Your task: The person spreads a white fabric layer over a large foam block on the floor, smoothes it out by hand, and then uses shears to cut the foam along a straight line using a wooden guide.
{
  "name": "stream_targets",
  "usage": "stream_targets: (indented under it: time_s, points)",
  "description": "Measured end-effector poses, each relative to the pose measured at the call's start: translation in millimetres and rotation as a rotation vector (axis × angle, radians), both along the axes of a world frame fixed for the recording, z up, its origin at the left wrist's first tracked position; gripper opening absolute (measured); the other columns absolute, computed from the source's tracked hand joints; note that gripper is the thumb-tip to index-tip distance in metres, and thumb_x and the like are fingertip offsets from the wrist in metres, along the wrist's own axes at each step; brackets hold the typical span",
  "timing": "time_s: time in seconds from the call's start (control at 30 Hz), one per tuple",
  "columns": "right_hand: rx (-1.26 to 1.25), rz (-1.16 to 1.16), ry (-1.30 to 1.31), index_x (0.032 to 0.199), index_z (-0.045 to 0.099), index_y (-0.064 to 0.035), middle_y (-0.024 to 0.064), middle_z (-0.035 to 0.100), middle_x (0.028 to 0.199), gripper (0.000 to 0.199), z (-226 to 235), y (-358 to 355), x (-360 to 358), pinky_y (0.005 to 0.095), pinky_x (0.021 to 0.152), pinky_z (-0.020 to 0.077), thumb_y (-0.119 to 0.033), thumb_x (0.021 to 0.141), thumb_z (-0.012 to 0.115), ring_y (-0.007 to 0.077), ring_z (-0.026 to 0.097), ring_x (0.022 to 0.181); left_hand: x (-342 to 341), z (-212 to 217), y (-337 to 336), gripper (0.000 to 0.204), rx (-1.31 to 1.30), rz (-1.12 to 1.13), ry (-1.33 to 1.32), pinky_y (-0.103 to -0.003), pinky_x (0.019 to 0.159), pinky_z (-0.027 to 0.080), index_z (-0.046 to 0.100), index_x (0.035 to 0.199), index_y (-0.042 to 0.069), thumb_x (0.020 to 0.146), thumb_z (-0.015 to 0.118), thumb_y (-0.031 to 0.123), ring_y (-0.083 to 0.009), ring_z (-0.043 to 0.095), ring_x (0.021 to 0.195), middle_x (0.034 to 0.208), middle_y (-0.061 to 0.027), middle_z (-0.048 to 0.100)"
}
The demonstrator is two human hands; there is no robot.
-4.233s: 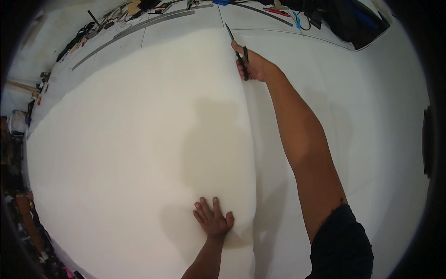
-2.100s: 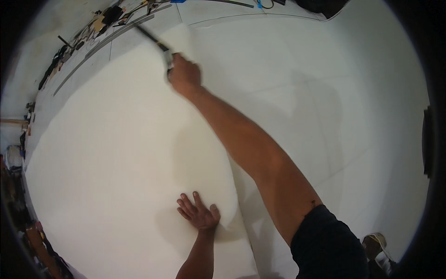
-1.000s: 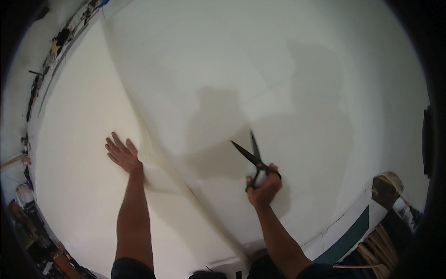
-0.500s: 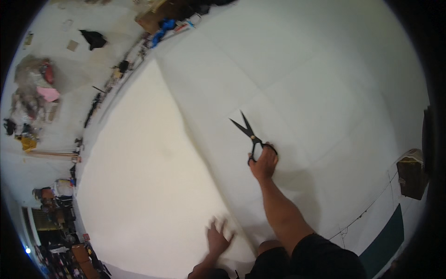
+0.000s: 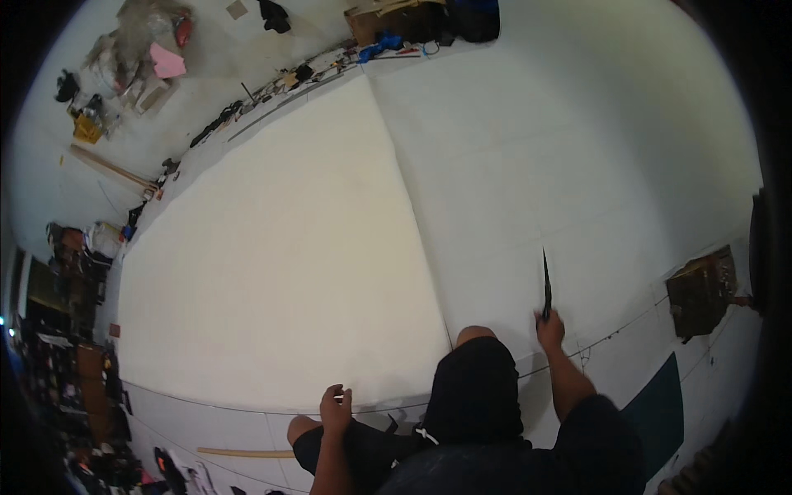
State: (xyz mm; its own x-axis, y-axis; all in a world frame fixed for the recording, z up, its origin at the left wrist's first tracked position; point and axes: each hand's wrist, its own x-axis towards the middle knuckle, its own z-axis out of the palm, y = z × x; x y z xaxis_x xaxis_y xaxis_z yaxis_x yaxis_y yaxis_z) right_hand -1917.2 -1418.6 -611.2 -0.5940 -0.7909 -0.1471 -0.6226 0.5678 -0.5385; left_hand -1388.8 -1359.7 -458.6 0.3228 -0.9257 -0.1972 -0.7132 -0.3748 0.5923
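Note:
A pair of black scissors (image 5: 547, 285) is held in my right hand (image 5: 550, 332). The blades look closed or seen edge-on, and their tips point away from me above the bare pale surface. My fingers wrap the handles, hiding much of them. To the left lies a large cream sheet (image 5: 280, 264), spread flat, its long right edge running away from me. My left hand (image 5: 336, 408) is over the sheet's near edge, beside my knee. Its fingers are loosely bent and apart, with nothing seen in them.
A brown box-like object (image 5: 701, 293) stands at the right, near a dark green panel (image 5: 660, 421). Small tools and clutter (image 5: 297, 78) line the far edge. A wooden stick (image 5: 243, 453) lies close to me at the left. Plastic bags (image 5: 124, 62) lie at far left.
My right hand with the scissors has moved right and nearer to me; the blades, spread before, now look together. My left hand has drawn back off the sheet's middle-right, leftward. The view has turned.

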Motion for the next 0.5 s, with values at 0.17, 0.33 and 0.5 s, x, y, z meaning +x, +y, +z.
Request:
stream_targets:
  time_s: [0.17,0.33,0.5]
  points:
    - [0.134,-0.238,-0.117,0.098,0.054,0.0026,0.0226,0.062,0.092,0.04,7.3,206.7,41.0,0.046,0.076,0.0456,-0.033,0.083,0.063,0.0397,0.06,0.088,24.9,-10.9,58.9,0.033,-0.028,-0.265,-0.243,-0.041,0.078,0.049,0.062,0.102,0.0,0.081,0.063,0.025,-0.0341,0.061,0.087,0.095,-0.0204,0.062]
    - [0.31,-0.385,-0.081,0.106,0.05,0.0059,0.0246,0.061,0.096,0.046,-44.3,319.0,62.0,0.0456,0.079,0.046,-0.026,0.076,0.062,0.0408,0.06,0.093,23.7,-20.1,50.3,0.036,0.004,-0.21,-0.014,-0.04,0.079,0.049,0.062,0.105,0.001,0.082,0.063,0.028,-0.0315,0.062,0.09,0.101,-0.0182,0.062]
    - [0.279,-0.543,-0.209,0.109,0.05,0.0087,0.0276,0.059,0.105,0.047,-57.7,314.6,50.7,0.0439,0.086,0.0457,-0.019,0.074,0.061,0.0419,0.057,0.101,20.6,-20.9,46.2,0.031,-0.034,-0.268,0.049,-0.038,0.076,0.051,0.062,0.103,0.0,0.083,0.062,0.025,-0.0277,0.063,0.084,0.1,-0.0168,0.063]
